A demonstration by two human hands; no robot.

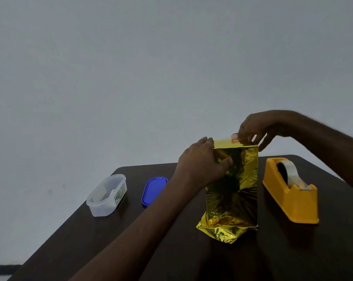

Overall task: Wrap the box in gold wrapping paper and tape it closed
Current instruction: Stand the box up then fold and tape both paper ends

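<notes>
The box (pixel 235 179) stands upright on end on the dark table (pixel 171 250), covered in shiny gold wrapping paper. Crumpled loose paper (pixel 224 228) spreads out at its foot. My left hand (pixel 202 163) grips the box's upper left side, thumb across the front face. My right hand (pixel 254 128) reaches over the top end, fingertips pressing down on the folded paper there, with the thumb at the box's right top corner. An orange tape dispenser (pixel 291 191) with a roll of clear tape stands just right of the box.
A clear plastic container (pixel 106 195) sits at the left of the table, with its blue lid (pixel 154 190) lying flat between it and the box. The table's far edge runs just behind the box. A plain grey wall fills the background.
</notes>
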